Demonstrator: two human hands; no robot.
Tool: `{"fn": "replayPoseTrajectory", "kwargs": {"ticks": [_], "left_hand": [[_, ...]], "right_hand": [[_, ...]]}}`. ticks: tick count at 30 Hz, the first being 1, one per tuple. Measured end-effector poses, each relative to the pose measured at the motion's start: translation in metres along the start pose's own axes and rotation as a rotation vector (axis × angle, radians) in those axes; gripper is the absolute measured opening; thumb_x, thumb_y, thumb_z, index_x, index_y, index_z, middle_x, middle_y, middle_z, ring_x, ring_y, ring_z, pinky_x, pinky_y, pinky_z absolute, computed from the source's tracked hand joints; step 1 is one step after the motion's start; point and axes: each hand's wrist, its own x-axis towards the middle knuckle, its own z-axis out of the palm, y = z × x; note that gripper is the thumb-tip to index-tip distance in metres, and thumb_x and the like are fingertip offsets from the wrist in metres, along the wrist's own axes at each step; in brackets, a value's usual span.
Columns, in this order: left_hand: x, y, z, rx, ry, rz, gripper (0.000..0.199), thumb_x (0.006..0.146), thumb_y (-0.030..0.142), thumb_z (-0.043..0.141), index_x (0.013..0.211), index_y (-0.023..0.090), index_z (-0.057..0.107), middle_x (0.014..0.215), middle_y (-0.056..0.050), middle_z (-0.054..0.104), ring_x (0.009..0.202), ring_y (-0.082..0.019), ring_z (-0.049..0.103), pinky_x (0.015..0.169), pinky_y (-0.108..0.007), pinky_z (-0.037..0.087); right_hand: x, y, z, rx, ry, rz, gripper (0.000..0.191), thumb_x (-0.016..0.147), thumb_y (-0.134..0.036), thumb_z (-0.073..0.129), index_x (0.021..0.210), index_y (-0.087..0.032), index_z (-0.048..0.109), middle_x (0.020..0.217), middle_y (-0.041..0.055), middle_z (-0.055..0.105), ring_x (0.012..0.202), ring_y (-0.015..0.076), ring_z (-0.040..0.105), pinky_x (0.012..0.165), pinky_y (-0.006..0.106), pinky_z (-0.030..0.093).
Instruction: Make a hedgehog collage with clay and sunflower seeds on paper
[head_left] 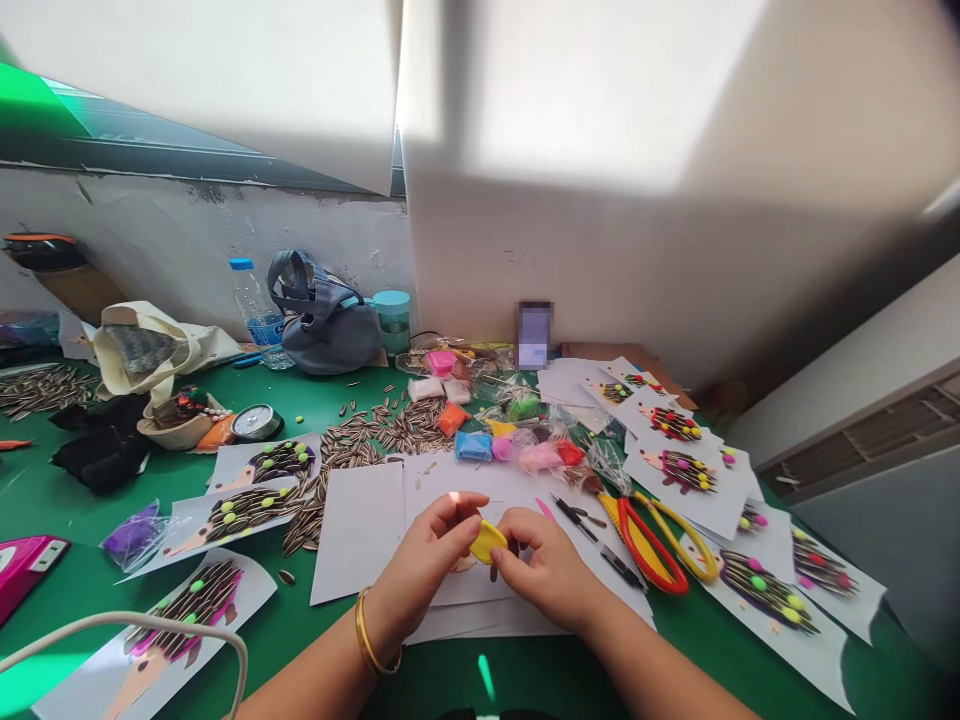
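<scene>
Two grips, bare left hand [431, 550] and right hand [544, 565], pinch a flat yellow clay-like disc [489, 541] from opposite edges, presumably to steady it, above white paper sheets [360, 535] (red-and-yellow-handled scissors [661, 543] lie at its three o'clock, perhaps for reach).

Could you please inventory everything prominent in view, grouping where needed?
Hedgehog seed collages: many, multicoloured, both sides
Striped seeds: many, brown, mostly left
Wrapped packets: several, multicoloured, middle
Paper sheets: several, white, front centre
Loop-handled scissors: one, red-yellow, right
Slim pen: one, black, beside scissors
Plastic bottle: one, clear, back left
Fabric bag: one, blue-grey, beside bottle
Lidded cup: one, turquoise, back centre
Canvas bag: one, cream, left
Phone: one, dark-framed, back centre
Tabletop: one, green, below
Small flat piece: one, yellow, held front centre
Hands: two, bare, front centre
</scene>
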Motion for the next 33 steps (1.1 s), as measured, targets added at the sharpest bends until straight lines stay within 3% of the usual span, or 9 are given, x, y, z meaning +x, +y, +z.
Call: {"fn": "replayPoseTrajectory", "kwargs": {"ticks": [4, 7, 11, 15, 21, 25, 29, 33], "left_hand": [[0.0005, 0.0015, 0.0015, 0.121, 0.012, 0.051, 0.024, 0.080, 0.040, 0.069, 0.084, 0.016, 0.067, 0.081, -0.003, 0.065, 0.073, -0.015, 0.056, 0.065, -0.025, 0.044], [0.0007, 0.0000, 0.0026, 0.074, 0.011, 0.076, 0.024, 0.082, 0.040, 0.067, 0.083, 0.016, 0.066, 0.081, -0.004, 0.067, 0.074, -0.015, 0.057, 0.066, -0.025, 0.044], [0.0008, -0.0047, 0.0009, 0.016, 0.010, 0.025, 0.029, 0.080, 0.042, 0.071, 0.091, 0.016, 0.068, 0.086, -0.005, 0.066, 0.073, -0.015, 0.058, 0.060, -0.022, 0.043], [0.0015, -0.0045, -0.0008, 0.089, 0.034, 0.055, 0.038, 0.077, 0.043, 0.073, 0.107, 0.020, 0.070, 0.102, -0.008, 0.067, 0.087, -0.020, 0.063, 0.070, -0.028, 0.050], [0.0014, -0.0008, 0.0013, 0.379, 0.043, 0.170, 0.020, 0.083, 0.037, 0.066, 0.086, 0.020, 0.076, 0.087, -0.007, 0.069, 0.087, -0.022, 0.064, 0.080, -0.032, 0.050], [0.0003, -0.0022, 0.0006, 0.355, 0.049, 0.182, 0.032, 0.089, 0.042, 0.057, 0.108, 0.022, 0.072, 0.101, -0.008, 0.069, 0.092, -0.022, 0.063, 0.083, -0.033, 0.049], [-0.0009, -0.0021, 0.0013, 0.461, 0.053, 0.223, 0.020, 0.083, 0.037, 0.067, 0.089, 0.020, 0.074, 0.089, -0.006, 0.068, 0.087, -0.021, 0.062, 0.080, -0.032, 0.048], [-0.0007, -0.0021, 0.0030, 0.285, 0.071, 0.150, 0.019, 0.085, 0.037, 0.064, 0.085, 0.018, 0.067, 0.086, -0.005, 0.066, 0.080, -0.018, 0.060, 0.069, -0.027, 0.047]], "right_hand": [[-0.0007, 0.0012, 0.0011, 0.024, -0.004, 0.010, 0.020, 0.086, -0.034, 0.062, 0.073, -0.020, 0.062, 0.074, 0.0011, 0.060, 0.072, 0.0161, 0.056, 0.067, 0.027, 0.043], [-0.0001, 0.0027, 0.0025, 0.066, -0.013, -0.001, 0.023, 0.083, -0.044, 0.067, 0.087, -0.022, 0.067, 0.082, 0.0017, 0.062, 0.076, 0.0171, 0.056, 0.066, 0.027, 0.043], [0.0010, 0.0026, 0.0031, 0.062, 0.008, 0.038, 0.020, 0.088, -0.036, 0.061, 0.077, -0.020, 0.064, 0.077, 0.0010, 0.062, 0.074, 0.0160, 0.055, 0.066, 0.027, 0.041], [0.0004, 0.0019, 0.0031, 0.002, 0.015, 0.065, 0.016, 0.085, -0.024, 0.059, 0.070, -0.019, 0.058, 0.072, -0.0002, 0.059, 0.068, 0.0144, 0.053, 0.061, 0.026, 0.038], [-0.0001, 0.0015, 0.0038, -0.035, 0.000, 0.075, 0.012, 0.081, -0.020, 0.057, 0.068, -0.019, 0.056, 0.070, -0.0004, 0.058, 0.067, 0.0143, 0.052, 0.060, 0.026, 0.037], [0.0001, 0.0010, 0.0024, -0.030, -0.012, 0.073, 0.011, 0.081, -0.021, 0.057, 0.070, -0.019, 0.058, 0.072, 0.0001, 0.058, 0.068, 0.0148, 0.052, 0.060, 0.026, 0.037], [-0.0005, 0.0012, 0.0043, -0.054, -0.001, 0.070, 0.015, 0.081, -0.021, 0.059, 0.066, -0.019, 0.054, 0.070, -0.0009, 0.057, 0.068, 0.0146, 0.052, 0.061, 0.026, 0.038], [0.0003, 0.0029, 0.0039, 0.044, -0.002, 0.039, 0.012, 0.085, -0.032, 0.065, 0.082, -0.021, 0.064, 0.079, 0.0004, 0.061, 0.076, 0.0160, 0.055, 0.067, 0.027, 0.042]]}}
